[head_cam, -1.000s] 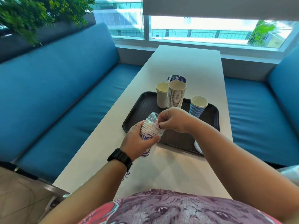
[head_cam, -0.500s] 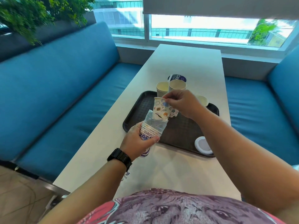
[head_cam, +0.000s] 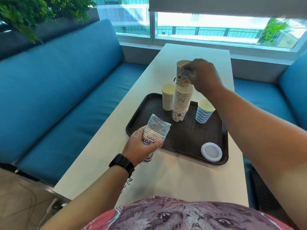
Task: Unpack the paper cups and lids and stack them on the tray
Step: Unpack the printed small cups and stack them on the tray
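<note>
My right hand (head_cam: 201,75) pinches a printed paper cup (head_cam: 181,75) by its rim, its base just entering the top of a tall stack of printed cups (head_cam: 181,102) on the dark tray (head_cam: 182,138). My left hand (head_cam: 141,146) grips a clear plastic sleeve of cups (head_cam: 155,131) over the tray's near left corner. A plain beige cup (head_cam: 168,97) stands left of the stack and a blue striped cup (head_cam: 204,110) right of it. A white lid (head_cam: 211,151) lies flat in the tray's near right corner.
The tray sits on a long white table (head_cam: 196,52) that runs toward a window. Blue bench seats (head_cam: 66,90) flank both sides. A plant (head_cam: 25,12) hangs at the top left. A dark round package shows partly behind the cup stack.
My right hand pulled a printed cup out of the sleeve and carried it up and away to the top of the stack. My left hand kept holding the sleeve.
</note>
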A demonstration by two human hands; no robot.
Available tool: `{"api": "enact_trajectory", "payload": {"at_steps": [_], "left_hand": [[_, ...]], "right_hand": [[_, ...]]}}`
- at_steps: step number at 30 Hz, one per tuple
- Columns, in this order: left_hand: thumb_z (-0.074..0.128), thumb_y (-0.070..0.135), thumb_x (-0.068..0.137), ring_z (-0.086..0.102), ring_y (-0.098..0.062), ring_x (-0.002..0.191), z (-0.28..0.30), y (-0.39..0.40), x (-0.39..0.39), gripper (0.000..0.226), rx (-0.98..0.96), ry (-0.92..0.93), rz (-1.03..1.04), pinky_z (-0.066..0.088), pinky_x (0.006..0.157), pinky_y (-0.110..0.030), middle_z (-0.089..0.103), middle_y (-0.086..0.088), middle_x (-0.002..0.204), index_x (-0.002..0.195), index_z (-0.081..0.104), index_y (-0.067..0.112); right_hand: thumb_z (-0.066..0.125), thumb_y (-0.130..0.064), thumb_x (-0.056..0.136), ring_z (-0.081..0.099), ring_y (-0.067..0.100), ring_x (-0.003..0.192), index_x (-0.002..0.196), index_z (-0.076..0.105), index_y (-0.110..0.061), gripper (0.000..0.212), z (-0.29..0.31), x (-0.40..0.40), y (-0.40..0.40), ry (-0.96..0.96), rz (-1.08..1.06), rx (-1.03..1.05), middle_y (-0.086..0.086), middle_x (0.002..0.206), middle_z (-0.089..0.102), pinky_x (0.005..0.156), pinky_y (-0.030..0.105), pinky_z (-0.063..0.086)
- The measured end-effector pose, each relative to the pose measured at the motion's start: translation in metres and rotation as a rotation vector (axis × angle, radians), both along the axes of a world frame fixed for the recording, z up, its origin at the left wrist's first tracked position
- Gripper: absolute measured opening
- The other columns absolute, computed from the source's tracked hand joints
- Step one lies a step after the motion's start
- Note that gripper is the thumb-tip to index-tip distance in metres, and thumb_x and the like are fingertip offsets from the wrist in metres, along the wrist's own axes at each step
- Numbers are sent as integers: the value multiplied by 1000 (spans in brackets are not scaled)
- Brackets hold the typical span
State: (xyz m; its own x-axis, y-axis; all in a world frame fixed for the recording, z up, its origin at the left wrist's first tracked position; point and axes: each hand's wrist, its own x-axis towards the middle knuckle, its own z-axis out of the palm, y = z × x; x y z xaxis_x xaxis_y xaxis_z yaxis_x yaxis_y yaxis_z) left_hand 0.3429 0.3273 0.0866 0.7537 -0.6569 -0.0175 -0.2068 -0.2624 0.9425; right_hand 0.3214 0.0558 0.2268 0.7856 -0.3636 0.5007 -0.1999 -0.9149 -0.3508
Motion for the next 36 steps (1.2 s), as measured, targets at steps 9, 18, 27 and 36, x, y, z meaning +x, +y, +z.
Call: {"api": "enact_trajectory", "payload": {"at_steps": [9,18,27,36], "left_hand": [[84,19,76,70,-1,91,-3,0,1,37,-20,-5,14,54,83,-18,73,14,97,101,62,34],[85,26,76,69,-1,91,-3,0,2,40,14,-39,7,56,85,-23,73,11,101,109,63,31],[84,26,77,67,5,90,4,1,-4,44,44,-93,-32,51,78,-11,70,16,101,109,57,38],[81,57,66,67,-9,97,6,1,-4,67,143,-182,-84,58,88,-38,68,9,108,125,56,39]], "right_hand": [[61,-14,91,62,31,109,106,74,-8,21,-60,-3,5,59,14,18,13,111,71,94,30,43],[55,-14,96,49,25,130,121,67,-18,29,-73,-4,2,95,-28,101,9,133,61,121,47,12],[70,-19,83,66,13,86,84,73,-30,12,-46,-27,66,148,157,604,-7,88,73,79,18,50],[61,-9,77,52,17,71,86,74,-6,16,-57,-34,100,750,200,444,8,77,64,67,28,43]]}}
